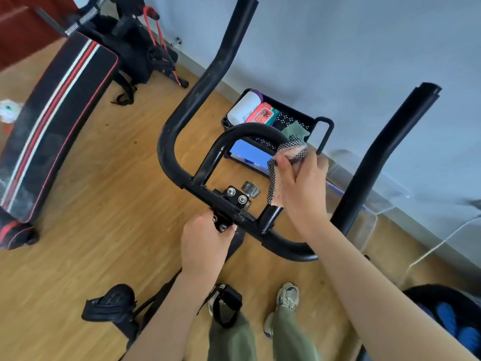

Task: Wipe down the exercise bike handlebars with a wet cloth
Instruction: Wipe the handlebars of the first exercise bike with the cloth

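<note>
The black exercise bike handlebars [171,142] fill the middle of the view, with two long outer horns and an inner loop [250,129]. My right hand [302,183] grips a pink cloth with a black-and-white checked edge [289,152], wrapped around the right side of the inner loop. One end of the cloth hangs down toward the bar's base. My left hand [205,243] grips the bolted black clamp [235,199] at the handlebar centre.
A black basket [299,118] with a white bottle, a red wipes pack and a green cloth stands on the wooden floor behind the bars. A padded workout bench [57,121] lies to the left. The grey wall runs along the right. My feet stand below the bike.
</note>
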